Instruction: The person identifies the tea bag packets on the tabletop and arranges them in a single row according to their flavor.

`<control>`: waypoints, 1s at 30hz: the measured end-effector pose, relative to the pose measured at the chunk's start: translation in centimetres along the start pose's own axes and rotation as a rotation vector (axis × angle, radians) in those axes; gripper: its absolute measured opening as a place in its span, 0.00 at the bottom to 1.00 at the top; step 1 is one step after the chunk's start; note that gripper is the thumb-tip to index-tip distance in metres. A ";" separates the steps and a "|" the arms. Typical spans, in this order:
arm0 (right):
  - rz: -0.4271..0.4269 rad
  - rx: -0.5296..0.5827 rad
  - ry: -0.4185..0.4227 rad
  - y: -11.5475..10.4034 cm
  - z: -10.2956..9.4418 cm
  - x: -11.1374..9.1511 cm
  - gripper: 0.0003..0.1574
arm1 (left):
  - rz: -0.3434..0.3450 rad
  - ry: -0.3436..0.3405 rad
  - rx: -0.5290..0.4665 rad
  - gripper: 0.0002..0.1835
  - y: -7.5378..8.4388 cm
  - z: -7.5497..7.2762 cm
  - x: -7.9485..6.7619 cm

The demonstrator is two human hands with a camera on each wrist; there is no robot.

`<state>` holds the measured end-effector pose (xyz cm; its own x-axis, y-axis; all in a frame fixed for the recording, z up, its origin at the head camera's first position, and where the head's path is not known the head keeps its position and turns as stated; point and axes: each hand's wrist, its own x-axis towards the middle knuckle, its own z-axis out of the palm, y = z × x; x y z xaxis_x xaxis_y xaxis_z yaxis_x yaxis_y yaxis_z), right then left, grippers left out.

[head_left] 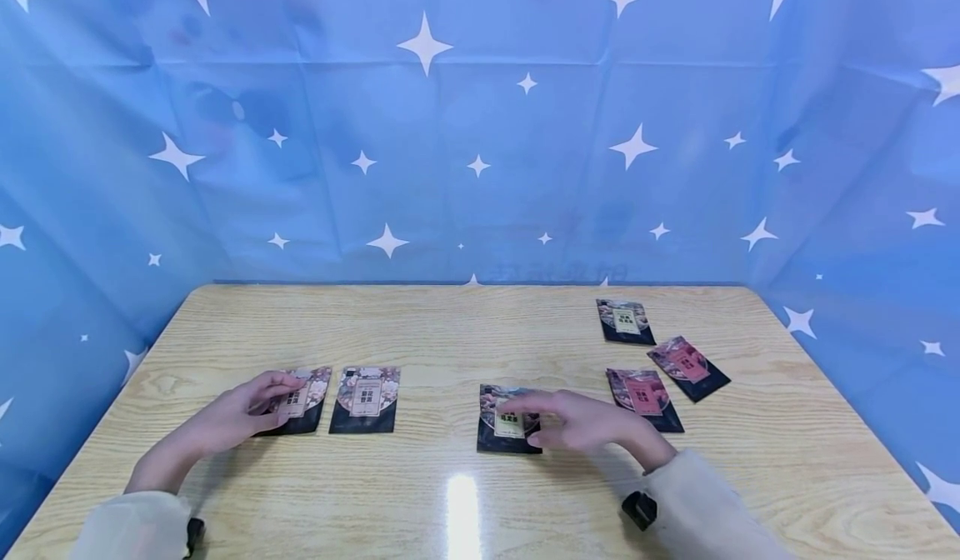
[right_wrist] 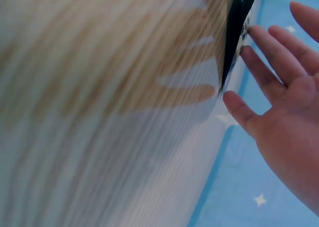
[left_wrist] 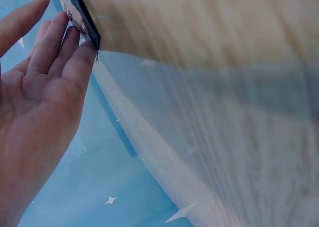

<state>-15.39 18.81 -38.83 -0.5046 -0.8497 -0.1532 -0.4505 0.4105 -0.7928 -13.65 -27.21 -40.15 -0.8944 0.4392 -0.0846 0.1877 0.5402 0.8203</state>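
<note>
In the head view my left hand [head_left: 238, 414] rests its fingers on a flat sachet with a pink floral top and black base [head_left: 317, 393], at the table's left. The left wrist view shows those fingers [left_wrist: 47, 48] fairly straight against the sachet's edge. A matching pink floral sachet [head_left: 365, 418] lies just right of it. My right hand [head_left: 581, 422] reaches over a black sachet with a pale green label [head_left: 491, 442] near the middle, covering part of it. In the right wrist view its spread fingers [right_wrist: 266, 77] touch or nearly touch that sachet.
Right of the right hand lie two red-labelled sachets [head_left: 647, 397], one of them tilted [head_left: 688, 367]. A green-labelled sachet [head_left: 626, 323] lies behind them. The wooden table [head_left: 420, 327] ends at a blue star-patterned cloth [head_left: 480, 202]. Glare marks the table's front middle.
</note>
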 end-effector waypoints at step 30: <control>0.065 -0.085 -0.061 -1.9 0.0 7.4 0.29 | 0.001 -0.008 -0.023 0.20 0.0 -0.1 0.1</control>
<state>-18.25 11.78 -38.48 -0.4904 -0.8377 -0.2404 -0.4802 0.4899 -0.7276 -13.75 -27.23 -40.07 -0.8909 0.4455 -0.0885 0.1790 0.5234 0.8331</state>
